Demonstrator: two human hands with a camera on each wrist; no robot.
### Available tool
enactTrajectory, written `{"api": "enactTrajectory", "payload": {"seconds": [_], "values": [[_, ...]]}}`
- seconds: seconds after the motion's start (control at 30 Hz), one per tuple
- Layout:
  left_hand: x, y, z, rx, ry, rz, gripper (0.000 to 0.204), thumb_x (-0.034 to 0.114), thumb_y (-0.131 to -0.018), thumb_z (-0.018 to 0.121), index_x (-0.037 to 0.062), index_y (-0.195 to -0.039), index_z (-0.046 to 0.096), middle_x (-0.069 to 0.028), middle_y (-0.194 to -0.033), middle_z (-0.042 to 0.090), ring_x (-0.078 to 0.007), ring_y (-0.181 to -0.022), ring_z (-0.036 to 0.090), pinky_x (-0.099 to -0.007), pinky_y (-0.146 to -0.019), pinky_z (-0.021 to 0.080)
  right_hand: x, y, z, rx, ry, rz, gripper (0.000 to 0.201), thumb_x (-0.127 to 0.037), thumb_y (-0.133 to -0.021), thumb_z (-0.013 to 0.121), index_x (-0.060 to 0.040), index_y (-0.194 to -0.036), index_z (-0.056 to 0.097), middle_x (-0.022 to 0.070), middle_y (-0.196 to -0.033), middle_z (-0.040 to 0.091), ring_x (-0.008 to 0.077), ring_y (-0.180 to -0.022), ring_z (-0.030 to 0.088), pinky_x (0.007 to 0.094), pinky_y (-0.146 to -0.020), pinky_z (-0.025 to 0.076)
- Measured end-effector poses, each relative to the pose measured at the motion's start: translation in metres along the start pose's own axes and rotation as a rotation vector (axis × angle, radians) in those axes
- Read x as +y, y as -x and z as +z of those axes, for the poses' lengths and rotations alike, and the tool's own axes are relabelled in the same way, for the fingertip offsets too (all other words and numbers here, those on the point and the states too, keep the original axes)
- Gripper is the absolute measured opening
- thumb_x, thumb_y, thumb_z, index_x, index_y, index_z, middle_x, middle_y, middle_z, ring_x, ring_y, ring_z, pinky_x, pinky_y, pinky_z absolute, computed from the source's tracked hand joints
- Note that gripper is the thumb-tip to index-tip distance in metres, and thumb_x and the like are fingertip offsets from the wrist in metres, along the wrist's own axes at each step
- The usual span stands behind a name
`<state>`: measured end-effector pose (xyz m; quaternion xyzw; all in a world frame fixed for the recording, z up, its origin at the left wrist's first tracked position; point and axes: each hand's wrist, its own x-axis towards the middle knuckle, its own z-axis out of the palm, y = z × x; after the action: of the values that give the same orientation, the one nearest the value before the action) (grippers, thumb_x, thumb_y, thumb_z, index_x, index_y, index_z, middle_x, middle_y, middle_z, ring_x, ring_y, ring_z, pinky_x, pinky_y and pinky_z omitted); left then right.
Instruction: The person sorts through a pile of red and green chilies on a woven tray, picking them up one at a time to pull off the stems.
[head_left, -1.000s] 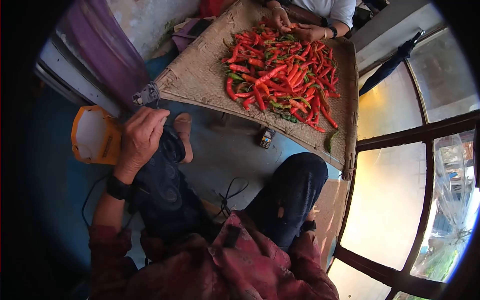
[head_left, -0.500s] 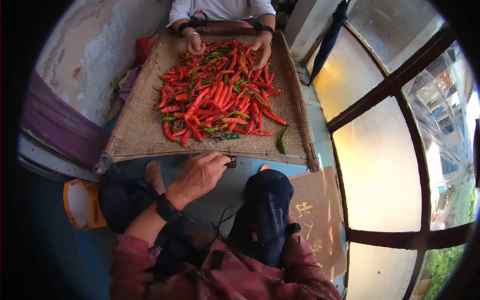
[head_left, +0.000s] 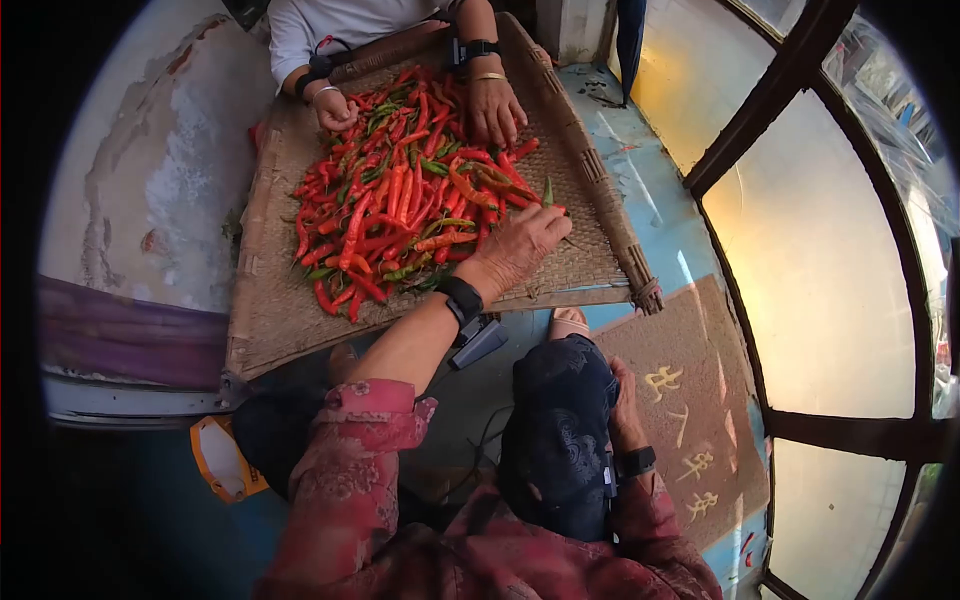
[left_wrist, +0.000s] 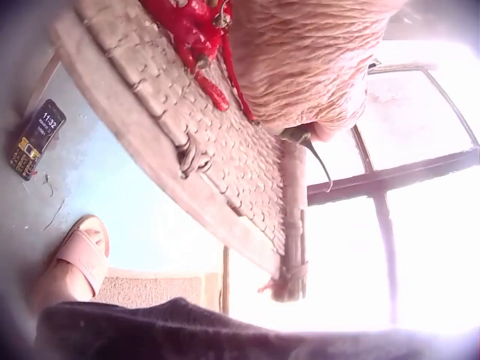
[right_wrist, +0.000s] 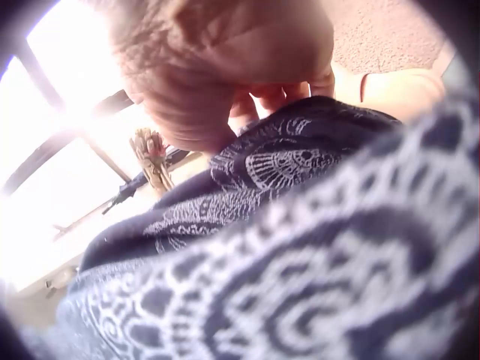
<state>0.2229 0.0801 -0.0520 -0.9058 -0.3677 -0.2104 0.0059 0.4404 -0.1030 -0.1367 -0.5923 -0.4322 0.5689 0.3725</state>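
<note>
In the head view, the left hand (head_left: pixel 515 245) reaches over the near right part of a woven tray (head_left: pixel 590 262) and pinches a green chili (head_left: pixel 548 192), whose tip sticks up past the fingers. The left wrist view shows its green cap and thin curved stem (left_wrist: pixel 319 159) coming out from under the left hand (left_wrist: pixel 307 60). A pile of red chilies (head_left: pixel 400 195) with some green ones lies left of that hand. The right hand (head_left: pixel 625 405) rests on the side of the knee; in the right wrist view the right hand (right_wrist: pixel 232 52) lies against the patterned trousers (right_wrist: pixel 292 165).
Across the tray, another person's two hands (head_left: pixel 492 108) are at the pile. A phone (left_wrist: pixel 36 139) lies on the floor below the tray. An orange container (head_left: pixel 225 460) stands at the lower left, a lettered mat (head_left: pixel 700 400) at the right, beside framed windows (head_left: pixel 830 270).
The left hand has moved from below the tray forward and right onto it and has taken hold of the green chili. The other person's hand at the right has lowered onto the chilies.
</note>
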Motion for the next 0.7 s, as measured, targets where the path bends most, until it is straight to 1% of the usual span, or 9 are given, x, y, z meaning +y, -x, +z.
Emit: {"api": "enactTrajectory", "payload": {"seconds": [0.07, 0.13, 0.17, 0.27, 0.33, 0.4, 0.57, 0.63, 0.7], "values": [[-0.020, -0.008, -0.022, 0.088, -0.021, -0.134, 0.035, -0.003, -0.077, 0.053, 0.0047, -0.111, 0.053, -0.0131, -0.118, 0.053, -0.0317, -0.104, 0.053, -0.0393, -0.088, 0.049, 0.004, 0.003, 0.003, 0.032, 0.034, 0.119, 0.040, -0.036, -0.095, 0.047, 0.0024, -0.100, 0.057, 0.0100, -0.091, 0.063, 0.0147, -0.087, 0.059, 0.0263, -0.072, 0.048], [-0.035, -0.002, -0.038, 0.139, -0.191, -0.223, 0.038, -0.004, -0.079, 0.053, 0.0048, -0.116, 0.053, -0.0148, -0.121, 0.051, -0.0331, -0.108, 0.051, -0.0416, -0.091, 0.046, -0.017, 0.024, 0.011, 0.067, -0.184, 0.023, 0.047, -0.039, -0.095, 0.048, 0.0020, -0.119, 0.051, 0.0140, -0.106, 0.061, 0.0193, -0.093, 0.059, 0.0299, -0.077, 0.049], [-0.035, 0.005, -0.045, 0.113, -0.187, -0.325, 0.041, -0.003, -0.080, 0.055, 0.0050, -0.119, 0.053, -0.0160, -0.125, 0.048, -0.0336, -0.113, 0.049, -0.0424, -0.095, 0.043, 0.000, 0.023, 0.010, 0.068, -0.184, -0.034, 0.055, -0.037, -0.094, 0.052, 0.0002, -0.133, 0.041, 0.0177, -0.119, 0.055, 0.0236, -0.100, 0.058, 0.0319, -0.083, 0.048], [-0.010, 0.031, -0.075, 0.207, -0.011, -0.351, 0.041, -0.002, -0.080, 0.058, 0.0052, -0.120, 0.053, -0.0157, -0.126, 0.048, -0.0333, -0.112, 0.050, -0.0412, -0.094, 0.044, 0.023, 0.006, 0.009, -0.033, -0.393, 0.043, 0.057, -0.035, -0.093, 0.052, 0.0005, -0.135, 0.039, 0.0196, -0.117, 0.057, 0.0263, -0.105, 0.057, 0.0330, -0.086, 0.048], [0.017, 0.062, -0.089, 0.227, 0.104, -0.321, 0.039, -0.003, -0.078, 0.060, 0.0049, -0.115, 0.056, -0.0151, -0.118, 0.054, -0.0333, -0.107, 0.055, -0.0402, -0.089, 0.047, 0.002, 0.003, 0.005, 0.028, -0.180, 0.116, 0.055, -0.036, -0.094, 0.050, 0.0020, -0.133, 0.043, 0.0196, -0.115, 0.059, 0.0250, -0.107, 0.057, 0.0324, -0.088, 0.047], [0.046, 0.100, -0.097, 0.214, 0.166, -0.304, 0.035, -0.005, -0.076, 0.061, 0.0041, -0.110, 0.058, -0.0140, -0.109, 0.059, -0.0332, -0.101, 0.058, -0.0397, -0.085, 0.049, 0.011, -0.011, 0.004, 0.033, 0.080, -0.168, 0.050, -0.035, -0.095, 0.050, 0.0024, -0.129, 0.048, 0.0168, -0.110, 0.062, 0.0210, -0.103, 0.059, 0.0297, -0.087, 0.047], [0.100, 0.207, -0.094, -0.132, 0.359, -0.390, 0.025, -0.003, -0.077, 0.061, 0.0032, -0.102, 0.060, -0.0128, -0.098, 0.062, -0.0309, -0.092, 0.061, -0.0374, -0.077, 0.051, -0.018, 0.027, 0.002, -0.142, -0.232, -0.020, 0.049, -0.032, -0.094, 0.051, 0.0024, -0.129, 0.049, 0.0164, -0.114, 0.062, 0.0223, -0.102, 0.059, 0.0303, -0.087, 0.047], [0.124, 0.238, -0.100, -0.283, 0.465, -0.487, 0.023, 0.001, -0.079, 0.060, 0.0032, -0.102, 0.061, -0.0134, -0.096, 0.062, -0.0312, -0.091, 0.061, -0.0372, -0.076, 0.051, 0.003, 0.024, 0.005, -0.121, -0.094, -0.315, 0.050, -0.033, -0.094, 0.052, 0.0027, -0.129, 0.049, 0.0160, -0.113, 0.062, 0.0228, -0.101, 0.060, 0.0315, -0.088, 0.048], [0.141, 0.261, -0.112, -0.456, 0.530, -0.455, 0.022, 0.007, -0.082, 0.058, 0.0043, -0.103, 0.061, -0.0146, -0.098, 0.062, -0.0326, -0.092, 0.061, -0.0384, -0.078, 0.050, 0.010, 0.010, 0.005, -0.041, -0.031, -0.365, 0.051, -0.033, -0.093, 0.053, 0.0030, -0.128, 0.049, 0.0162, -0.116, 0.060, 0.0220, -0.103, 0.058, 0.0312, -0.089, 0.047]]}}
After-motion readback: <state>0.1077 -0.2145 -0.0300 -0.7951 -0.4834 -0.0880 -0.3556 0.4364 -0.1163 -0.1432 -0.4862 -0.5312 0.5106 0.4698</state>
